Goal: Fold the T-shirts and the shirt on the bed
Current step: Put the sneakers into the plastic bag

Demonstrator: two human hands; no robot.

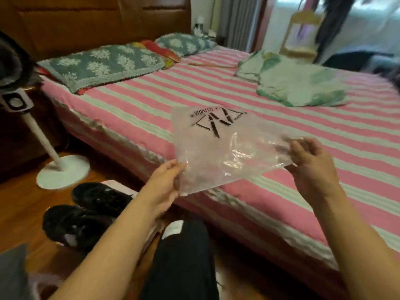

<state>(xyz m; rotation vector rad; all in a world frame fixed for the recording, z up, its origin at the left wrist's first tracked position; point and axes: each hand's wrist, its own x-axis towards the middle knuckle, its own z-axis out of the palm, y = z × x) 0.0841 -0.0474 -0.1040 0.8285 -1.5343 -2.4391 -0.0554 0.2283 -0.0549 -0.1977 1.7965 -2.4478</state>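
the fingers of the left hand (166, 180) pinch the near left corner of a clear plastic bag (225, 146), thumb on top. the fingers of the right hand (311, 161) are curled and pinch the bag's right edge. the bag hangs flat between both hands, above the near edge of the bed (151, 105), and it looks empty. the step seems to be clearing this packaging, so it is better to put it aside, off the striped sheet, and keep space for folding. a pale green garment (296, 85) lies crumpled far on the bed, not yet folded. a dark cloth (186, 256) lies below, near the floor.
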